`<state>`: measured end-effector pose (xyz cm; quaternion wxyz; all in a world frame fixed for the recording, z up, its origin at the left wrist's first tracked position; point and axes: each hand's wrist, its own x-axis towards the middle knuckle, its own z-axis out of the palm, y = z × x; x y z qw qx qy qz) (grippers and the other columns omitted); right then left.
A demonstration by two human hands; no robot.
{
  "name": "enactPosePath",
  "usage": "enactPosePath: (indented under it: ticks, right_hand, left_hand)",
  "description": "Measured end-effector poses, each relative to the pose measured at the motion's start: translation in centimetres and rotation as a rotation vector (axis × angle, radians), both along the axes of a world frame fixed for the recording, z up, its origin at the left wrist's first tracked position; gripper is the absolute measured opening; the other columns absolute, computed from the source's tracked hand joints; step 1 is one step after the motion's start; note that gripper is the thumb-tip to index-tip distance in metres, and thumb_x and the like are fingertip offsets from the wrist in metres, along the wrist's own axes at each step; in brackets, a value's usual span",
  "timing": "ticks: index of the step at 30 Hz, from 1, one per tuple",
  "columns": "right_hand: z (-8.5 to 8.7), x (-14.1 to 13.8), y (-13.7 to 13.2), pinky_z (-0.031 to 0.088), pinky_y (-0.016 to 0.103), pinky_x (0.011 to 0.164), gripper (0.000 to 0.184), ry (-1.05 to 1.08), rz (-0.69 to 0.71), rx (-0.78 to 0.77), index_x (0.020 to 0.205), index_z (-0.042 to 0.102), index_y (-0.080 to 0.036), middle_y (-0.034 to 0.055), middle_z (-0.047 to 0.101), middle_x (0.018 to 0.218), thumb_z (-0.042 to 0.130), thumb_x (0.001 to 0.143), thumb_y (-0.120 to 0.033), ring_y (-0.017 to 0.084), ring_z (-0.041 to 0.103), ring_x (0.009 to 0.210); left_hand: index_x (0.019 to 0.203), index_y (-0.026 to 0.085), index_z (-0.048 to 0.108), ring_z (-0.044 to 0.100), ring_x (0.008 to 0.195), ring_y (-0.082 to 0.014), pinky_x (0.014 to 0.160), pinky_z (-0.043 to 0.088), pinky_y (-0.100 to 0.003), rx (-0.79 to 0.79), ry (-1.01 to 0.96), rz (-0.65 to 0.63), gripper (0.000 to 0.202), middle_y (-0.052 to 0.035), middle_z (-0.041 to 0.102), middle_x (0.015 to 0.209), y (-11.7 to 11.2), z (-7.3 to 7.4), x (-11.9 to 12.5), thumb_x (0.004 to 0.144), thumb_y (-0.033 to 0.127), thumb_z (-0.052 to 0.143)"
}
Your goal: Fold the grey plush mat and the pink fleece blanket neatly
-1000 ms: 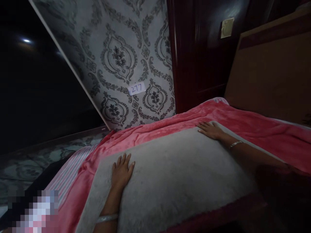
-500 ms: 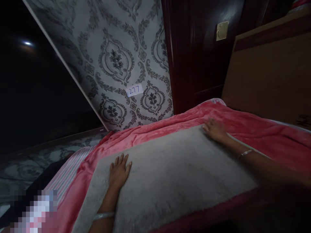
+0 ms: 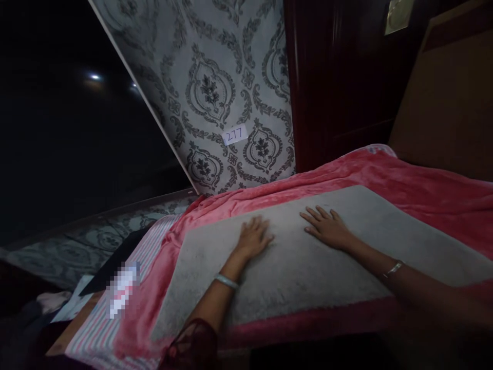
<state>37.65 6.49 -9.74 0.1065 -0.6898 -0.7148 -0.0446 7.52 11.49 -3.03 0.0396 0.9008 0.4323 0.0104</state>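
A grey plush mat [image 3: 285, 277] lies spread out flat on a pink blanket [image 3: 435, 205]. My left hand [image 3: 252, 237], slightly blurred, is over the mat's left-middle part with its fingers spread. To its right, my right hand [image 3: 325, 226] rests palm down on the mat near the far edge, fingers apart. Neither hand holds anything. The mat's far right corner shows beyond my right hand, and my right forearm crosses the mat's right part.
Behind the blanket stands a patterned wall with a paper label [image 3: 234, 134] reading 277. A dark red door panel [image 3: 339, 87] and a large cardboard box [image 3: 454, 103] are at the right. Striped cloth [image 3: 103, 318] shows at the left, below a dark screen-like panel [image 3: 77, 133].
My hands have come closer together over the mat: the left moved right, the right moved inward from the far right corner. The view has shifted, so the scene sits further right.
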Motion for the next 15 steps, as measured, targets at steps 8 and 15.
enactPosePath:
  ticks: [8, 15]
  right_hand:
    - [-0.8, 0.3, 0.0, 0.026, 0.066, 0.115, 0.065, 0.007, 0.013, 0.047, 0.154, 0.040, -0.039, 0.0013, 0.035, 0.162, 0.021, 0.097, -0.064, 0.035, 0.030, 0.149]
    - [-1.6, 0.8, 0.2, 0.027, 0.065, 0.114, 0.066, 0.018, 0.026, 0.058, 0.154, 0.040, -0.040, 0.0007, 0.036, 0.162, 0.021, 0.096, -0.065, 0.035, 0.029, 0.149]
  left_hand:
    - [0.156, 0.031, 0.034, 0.019, 0.155, -0.0300, 0.125, 0.016, -0.057, 0.020, -0.035, -0.037, 0.068, -0.0049, 0.025, 0.167, 3.1, -2.0, 2.9, 0.097, 0.065, 0.030]
    - [0.158, 0.032, 0.030, 0.019, 0.155, -0.0257, 0.125, 0.014, -0.053, -0.015, 0.085, 0.276, 0.062, -0.0034, 0.026, 0.167, 8.3, -0.7, -10.1, 0.100, 0.055, 0.027]
